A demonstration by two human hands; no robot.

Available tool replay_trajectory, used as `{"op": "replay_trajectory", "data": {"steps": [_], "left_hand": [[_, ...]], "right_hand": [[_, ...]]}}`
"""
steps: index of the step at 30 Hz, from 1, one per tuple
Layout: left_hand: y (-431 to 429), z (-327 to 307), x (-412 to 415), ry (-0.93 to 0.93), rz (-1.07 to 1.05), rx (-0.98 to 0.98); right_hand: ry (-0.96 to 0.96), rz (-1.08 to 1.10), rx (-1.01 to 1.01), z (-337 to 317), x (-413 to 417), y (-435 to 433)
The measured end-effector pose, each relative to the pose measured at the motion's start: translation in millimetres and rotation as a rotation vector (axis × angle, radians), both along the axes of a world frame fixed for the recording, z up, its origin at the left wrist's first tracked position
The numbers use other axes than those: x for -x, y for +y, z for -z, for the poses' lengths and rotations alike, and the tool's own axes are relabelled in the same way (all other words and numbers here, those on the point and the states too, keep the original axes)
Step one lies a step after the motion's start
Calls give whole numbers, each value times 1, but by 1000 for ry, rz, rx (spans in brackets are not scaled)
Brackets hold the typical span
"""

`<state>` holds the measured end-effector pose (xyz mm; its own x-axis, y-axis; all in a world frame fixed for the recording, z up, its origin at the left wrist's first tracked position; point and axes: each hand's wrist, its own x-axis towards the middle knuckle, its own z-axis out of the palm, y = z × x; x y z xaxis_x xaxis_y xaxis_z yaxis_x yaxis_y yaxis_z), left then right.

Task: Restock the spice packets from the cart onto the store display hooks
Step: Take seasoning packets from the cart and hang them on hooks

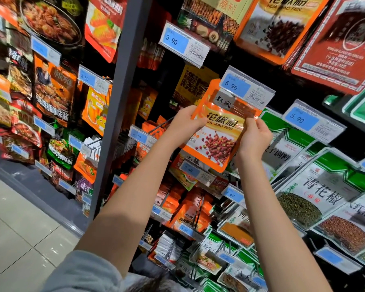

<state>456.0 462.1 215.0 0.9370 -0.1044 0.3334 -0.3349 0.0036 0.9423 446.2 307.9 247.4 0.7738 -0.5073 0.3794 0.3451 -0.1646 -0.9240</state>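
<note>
Display rack [124, 60] of hanging seasoning packets; those at the left of the frame are blurred. At centre is an orange spice packet [217, 133], printed "花椒粉 HUA JIAO FEN" over pictured red peppercorns. The left hand [183, 125] grips its left edge and the right hand [254, 139] pinches its right edge. Its top corner is hidden behind a price tag [247, 89] reading 5.90.

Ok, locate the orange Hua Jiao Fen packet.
The packet is centre of head view, held by the left hand and right hand, its top behind the left 5.90 price tag.
</note>
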Motion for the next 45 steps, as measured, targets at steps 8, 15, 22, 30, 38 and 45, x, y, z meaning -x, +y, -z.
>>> {"op": "replay_trajectory", "data": {"steps": [8,15,22,30,38,45], "left_hand": [[-5,-4,-19,-3,-94,-63],[-19,-23,-67,85,-339,-388],[-28,-26,-94,151,-296,-509],[-31,-10,-83,214,-308,-454],[-65,-9,37,96,-322,-217],[-183,23,150,-509,171,-562]], "right_hand": [[63,108,40,-8,-12,8],[228,151,-107,-18,-39,27],[645,144,278,-24,-42,35],[408,15,87,-14,2,40],[316,-38,77,-12,109,-3],[436,369,-16,35,238,-103]]}}
